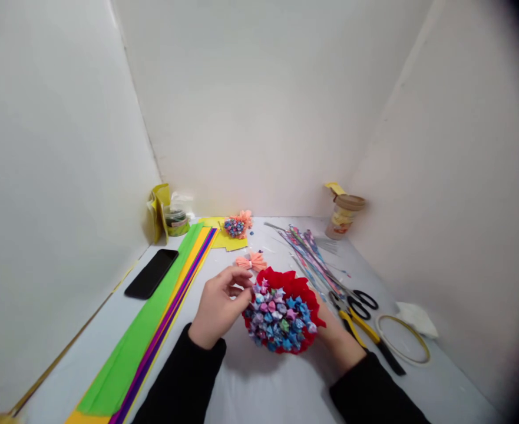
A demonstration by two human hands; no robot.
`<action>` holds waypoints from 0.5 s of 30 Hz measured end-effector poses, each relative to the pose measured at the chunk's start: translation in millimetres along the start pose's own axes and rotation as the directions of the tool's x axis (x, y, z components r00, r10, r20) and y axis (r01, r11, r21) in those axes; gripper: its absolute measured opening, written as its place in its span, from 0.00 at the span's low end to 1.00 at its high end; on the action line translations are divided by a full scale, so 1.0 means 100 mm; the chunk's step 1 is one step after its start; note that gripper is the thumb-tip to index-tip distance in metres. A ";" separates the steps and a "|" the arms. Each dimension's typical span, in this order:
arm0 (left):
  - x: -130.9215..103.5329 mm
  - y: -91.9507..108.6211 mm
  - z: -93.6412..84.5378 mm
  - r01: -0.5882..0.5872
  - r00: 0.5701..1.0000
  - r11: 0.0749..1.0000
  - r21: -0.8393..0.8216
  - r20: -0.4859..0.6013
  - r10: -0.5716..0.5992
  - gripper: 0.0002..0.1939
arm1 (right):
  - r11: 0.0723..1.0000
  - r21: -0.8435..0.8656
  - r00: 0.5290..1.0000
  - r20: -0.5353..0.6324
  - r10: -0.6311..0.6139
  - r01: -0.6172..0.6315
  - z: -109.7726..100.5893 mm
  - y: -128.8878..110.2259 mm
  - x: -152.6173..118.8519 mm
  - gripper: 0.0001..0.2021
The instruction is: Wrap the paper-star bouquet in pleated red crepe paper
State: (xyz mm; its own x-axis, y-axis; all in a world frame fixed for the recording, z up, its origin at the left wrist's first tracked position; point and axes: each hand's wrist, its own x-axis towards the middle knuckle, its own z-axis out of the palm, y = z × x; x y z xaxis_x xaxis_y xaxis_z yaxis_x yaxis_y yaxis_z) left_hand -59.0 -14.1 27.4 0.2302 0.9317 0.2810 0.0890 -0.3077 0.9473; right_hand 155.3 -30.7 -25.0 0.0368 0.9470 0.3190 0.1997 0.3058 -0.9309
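Observation:
A round bouquet (281, 315) of small blue, pink and purple paper stars, edged with red crepe paper (286, 284), is tilted toward me above the table. At its left edge, my left hand (224, 300) touches the rim with curled thumb and fingers. My right hand (332, 333) is behind the bouquet on the right; its fingers are hidden by the red paper. Just beyond the bouquet lies a peach paper bow (251, 261).
Green crepe paper (144, 330), coloured strips (171, 321) and a phone (152, 273) lie left. On the right are pliers (369, 333), scissors (360, 304), a tape roll (403, 340), patterned strips (307, 259) and a lidded cup (344, 217). A smaller bouquet (237, 227) sits behind.

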 end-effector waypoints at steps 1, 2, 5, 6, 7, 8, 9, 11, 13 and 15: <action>0.01 0.00 -0.02 0.010 0.999 0.999 -0.052 -0.041 -0.012 0.09 | 1.000 0.007 1.000 0.018 0.016 -0.017 0.00 0.00 0.00 0.12; 0.02 0.00 -0.05 0.013 0.996 0.994 -0.111 -0.085 -0.023 0.10 | 0.999 0.018 0.999 0.031 0.036 -0.037 0.00 0.01 0.00 0.12; 0.08 -0.02 -0.10 0.016 0.992 0.976 -0.217 -0.117 -0.042 0.11 | 0.997 0.047 0.993 0.102 0.064 -0.069 0.01 0.00 -0.02 0.12; 0.09 -0.03 -0.11 0.029 0.997 0.975 -0.221 -0.070 -0.045 0.12 | 0.997 0.050 0.988 0.145 0.055 -0.063 0.02 -0.01 -0.02 0.12; 0.10 -0.03 -0.11 0.050 0.999 0.977 -0.209 0.002 -0.050 0.12 | 0.997 0.054 0.980 0.194 0.044 -0.055 0.03 -0.02 -0.03 0.12; 0.11 -0.03 -0.10 0.074 0.995 0.980 -0.184 0.085 -0.059 0.13 | 0.997 0.062 0.970 0.242 0.039 -0.055 0.04 -0.02 -0.03 0.12; 0.11 -0.03 -0.08 0.096 0.985 0.984 -0.152 0.158 -0.072 0.14 | 0.995 0.073 0.959 0.281 0.042 -0.064 0.06 -0.02 -0.03 0.13; 0.10 -0.02 -0.05 0.127 0.966 0.989 -0.082 0.235 -0.104 0.14 | 0.992 0.088 0.945 0.323 0.055 -0.088 0.08 -0.01 -0.03 0.13; 0.09 -0.02 -0.03 0.149 0.959 0.989 -0.027 0.247 -0.138 0.12 | 0.995 0.071 0.941 0.335 0.042 -0.070 0.10 0.03 -0.03 0.12; 0.08 -0.02 -0.03 0.167 0.959 0.986 -0.014 0.233 -0.159 0.10 | 0.999 0.037 0.935 0.355 -0.011 -0.003 0.10 0.05 -0.03 0.11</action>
State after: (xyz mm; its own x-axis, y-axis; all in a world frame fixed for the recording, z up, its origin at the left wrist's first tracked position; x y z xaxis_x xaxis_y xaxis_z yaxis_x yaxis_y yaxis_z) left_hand -60.0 -5.7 28.6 0.4329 0.8976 0.0832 0.1124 -0.1453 0.9830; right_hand 146.2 -30.7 -32.7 -0.3157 0.9167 0.2449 0.1633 0.3067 -0.9377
